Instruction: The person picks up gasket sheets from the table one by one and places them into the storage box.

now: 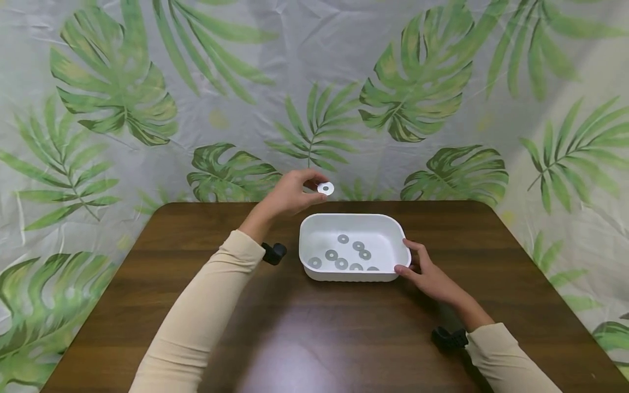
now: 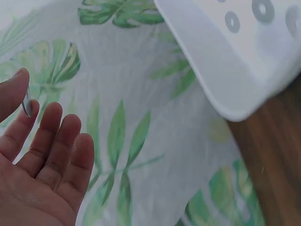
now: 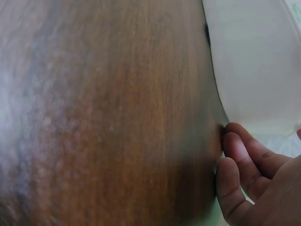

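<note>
The left hand (image 1: 290,194) pinches a flat metal washer (image 1: 325,189) between thumb and fingertips, raised just beyond the far rim of the white tray (image 1: 320,273), apparently for a clean drop. The right hand (image 1: 426,273) rests loosely curled fingers against the tray's right wall, likely steadying it on the wooden surface (image 1: 304,338). About eight washers (image 1: 350,254) lie flat inside.

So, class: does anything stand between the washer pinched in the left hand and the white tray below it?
Nothing visible does. The left hand pinches the washer above the far rim of the white tray, which is open-topped; the right hand only touches its right side.
</note>
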Action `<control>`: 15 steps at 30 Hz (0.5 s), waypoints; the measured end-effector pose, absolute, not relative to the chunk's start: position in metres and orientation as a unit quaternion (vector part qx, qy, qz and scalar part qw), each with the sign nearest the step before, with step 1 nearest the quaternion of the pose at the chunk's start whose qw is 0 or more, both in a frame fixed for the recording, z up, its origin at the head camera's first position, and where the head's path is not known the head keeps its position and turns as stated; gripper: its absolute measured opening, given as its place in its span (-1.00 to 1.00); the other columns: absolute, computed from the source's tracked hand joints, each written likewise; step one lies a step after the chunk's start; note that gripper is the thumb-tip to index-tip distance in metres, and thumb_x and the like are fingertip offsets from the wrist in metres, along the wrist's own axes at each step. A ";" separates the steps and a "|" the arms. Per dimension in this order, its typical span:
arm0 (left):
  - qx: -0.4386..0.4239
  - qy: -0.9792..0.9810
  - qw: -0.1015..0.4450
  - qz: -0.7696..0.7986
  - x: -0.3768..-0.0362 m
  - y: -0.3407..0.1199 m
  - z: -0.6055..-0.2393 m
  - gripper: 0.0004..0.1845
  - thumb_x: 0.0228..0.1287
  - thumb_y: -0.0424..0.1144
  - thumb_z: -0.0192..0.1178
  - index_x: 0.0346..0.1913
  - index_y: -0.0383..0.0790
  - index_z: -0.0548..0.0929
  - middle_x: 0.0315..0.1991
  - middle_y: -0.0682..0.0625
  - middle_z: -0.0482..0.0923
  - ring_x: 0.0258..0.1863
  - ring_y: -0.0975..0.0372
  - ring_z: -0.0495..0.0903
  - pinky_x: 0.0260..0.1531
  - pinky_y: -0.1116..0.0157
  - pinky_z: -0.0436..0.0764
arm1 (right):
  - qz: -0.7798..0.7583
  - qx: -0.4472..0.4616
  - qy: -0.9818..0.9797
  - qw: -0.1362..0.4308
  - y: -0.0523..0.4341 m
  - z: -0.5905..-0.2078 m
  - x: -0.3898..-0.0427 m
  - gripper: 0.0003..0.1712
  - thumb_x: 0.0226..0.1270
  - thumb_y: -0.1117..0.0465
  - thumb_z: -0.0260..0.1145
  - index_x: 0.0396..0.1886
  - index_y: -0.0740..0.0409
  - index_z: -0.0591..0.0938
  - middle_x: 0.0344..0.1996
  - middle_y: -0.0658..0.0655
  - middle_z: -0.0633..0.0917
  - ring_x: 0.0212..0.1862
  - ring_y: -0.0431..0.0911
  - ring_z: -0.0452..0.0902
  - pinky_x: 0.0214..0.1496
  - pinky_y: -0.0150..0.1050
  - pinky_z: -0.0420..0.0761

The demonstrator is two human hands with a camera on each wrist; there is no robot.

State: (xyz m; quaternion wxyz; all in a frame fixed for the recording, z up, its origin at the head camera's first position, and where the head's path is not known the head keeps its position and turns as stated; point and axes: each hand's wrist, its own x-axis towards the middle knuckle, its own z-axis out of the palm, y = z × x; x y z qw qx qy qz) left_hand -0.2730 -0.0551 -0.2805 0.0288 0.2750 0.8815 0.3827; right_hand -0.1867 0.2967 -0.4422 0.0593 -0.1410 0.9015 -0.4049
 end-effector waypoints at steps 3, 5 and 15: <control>0.276 0.878 0.046 0.388 -0.275 -0.041 -0.289 -0.56 0.31 -0.21 0.31 0.22 -0.21 0.58 0.14 -0.13 0.61 0.17 0.02 0.58 0.19 0.11 0.53 | -0.407 -0.141 0.901 0.059 0.297 -0.443 -0.187 -0.11 0.46 0.10 0.24 0.53 0.14 -0.10 0.11 0.47 0.54 0.07 0.12 0.58 -0.11 -0.43 0.55; 0.274 0.877 0.056 0.391 -0.275 -0.034 -0.295 -0.57 0.31 -0.21 0.31 0.22 -0.21 0.58 0.14 -0.12 0.62 0.16 0.05 0.59 0.17 0.14 0.55 | -0.410 -0.140 0.899 0.058 0.297 -0.443 -0.187 -0.11 0.46 0.11 0.25 0.53 0.15 -0.09 0.09 0.46 0.55 0.06 0.12 0.58 -0.12 -0.42 0.55; 0.271 0.882 0.081 0.377 -0.274 -0.015 -0.338 -0.58 0.31 -0.20 0.30 0.21 -0.18 0.60 0.17 -0.10 0.62 0.18 0.06 0.58 0.20 0.19 0.54 | -0.403 -0.132 0.904 0.058 0.297 -0.444 -0.188 -0.11 0.46 0.08 0.24 0.53 0.13 -0.09 0.09 0.45 0.56 0.07 0.11 0.58 -0.11 -0.41 0.55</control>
